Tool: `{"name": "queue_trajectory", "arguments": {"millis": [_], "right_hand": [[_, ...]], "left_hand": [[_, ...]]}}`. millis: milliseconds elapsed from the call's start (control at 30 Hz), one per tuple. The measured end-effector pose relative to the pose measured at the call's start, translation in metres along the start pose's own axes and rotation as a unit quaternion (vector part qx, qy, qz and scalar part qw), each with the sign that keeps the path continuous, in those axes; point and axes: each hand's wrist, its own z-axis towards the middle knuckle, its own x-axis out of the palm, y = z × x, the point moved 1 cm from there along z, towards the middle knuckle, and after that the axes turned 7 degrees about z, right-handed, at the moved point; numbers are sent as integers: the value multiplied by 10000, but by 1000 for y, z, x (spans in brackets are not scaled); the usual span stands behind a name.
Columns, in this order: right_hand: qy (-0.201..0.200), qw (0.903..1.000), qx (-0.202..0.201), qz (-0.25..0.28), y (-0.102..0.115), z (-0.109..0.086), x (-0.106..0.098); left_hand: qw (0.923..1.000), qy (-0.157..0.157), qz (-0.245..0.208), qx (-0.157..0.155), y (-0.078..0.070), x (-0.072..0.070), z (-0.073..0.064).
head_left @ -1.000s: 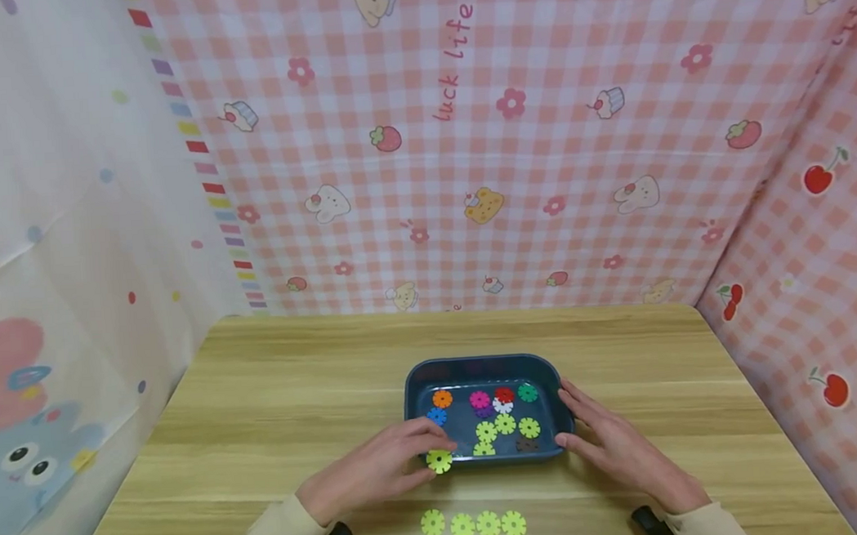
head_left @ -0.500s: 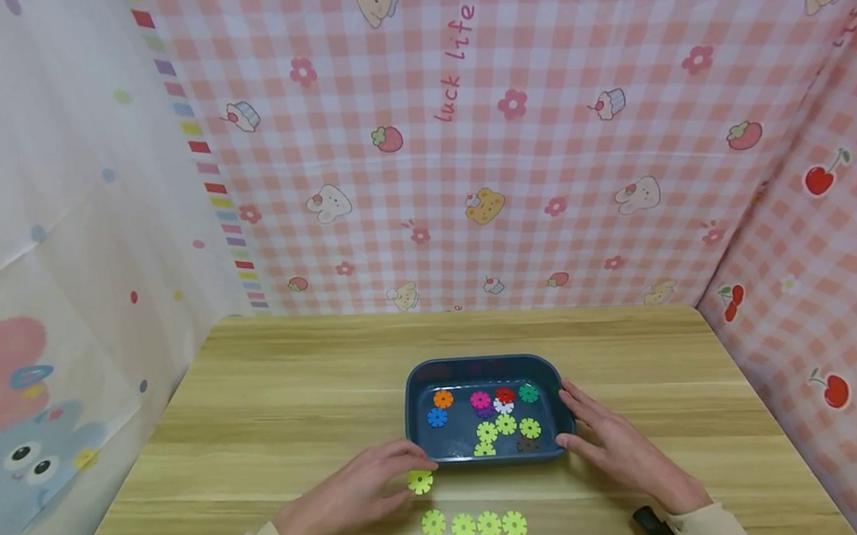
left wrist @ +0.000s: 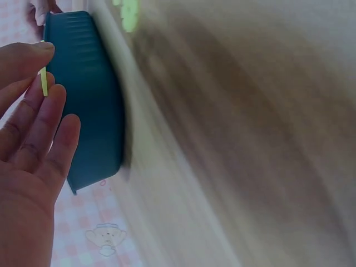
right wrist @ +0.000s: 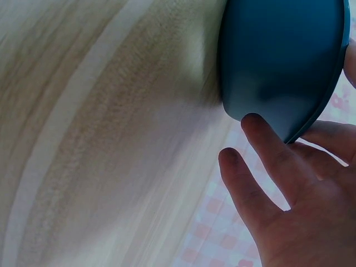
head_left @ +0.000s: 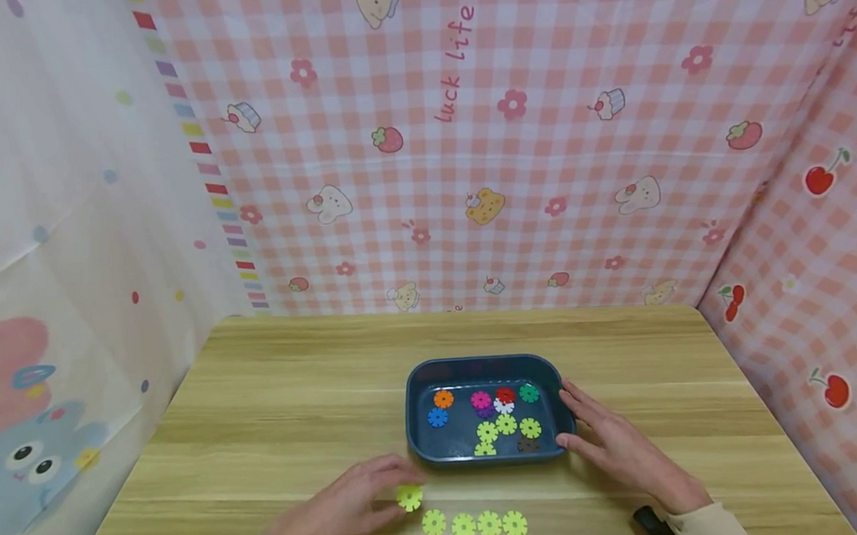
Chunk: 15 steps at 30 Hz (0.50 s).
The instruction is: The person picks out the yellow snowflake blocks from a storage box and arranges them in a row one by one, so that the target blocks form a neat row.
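My left hand (head_left: 343, 502) pinches a yellow-green snowflake disc (head_left: 409, 499) between thumb and fingers, in front of the tray's left end. In the left wrist view the disc (left wrist: 44, 82) stands edge-on between the fingertips. On the table below lie several more yellow-green snowflake discs (head_left: 489, 526), in a row. A dark blue tray (head_left: 484, 460) holds several discs: orange, blue, magenta, purple, red, white, green, brown and yellow-green. With fingers fairly straight and spread, my right hand (head_left: 627, 452) touches the tray's right end, its thumb at the rim.
The wooden table (head_left: 289, 390) runs back to a pink checked cloth (head_left: 423, 178). A white patterned cloth (head_left: 88, 239) hangs on the left, and another pink cloth (head_left: 827, 276) on the right.
My left hand has carried the yellow-green disc from over the tray's front left rim down and leftward, towards the row. The right hand and the tray have stayed put.
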Motion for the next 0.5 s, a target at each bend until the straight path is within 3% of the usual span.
{"name": "queue_trajectory", "arguments": {"millis": [133, 333, 500], "right_hand": [[6, 10000, 3, 12, 0, 0, 0], [49, 9999, 95, -6, 0, 1, 0], [86, 9999, 133, 2, 0, 1, 1]], "left_hand": [[9998, 134, -68, -108, 2, 6, -2], [9953, 531, -468, -655, 7, 14, -6], [9911, 692, -704, -897, 12, 20, -6]]}}
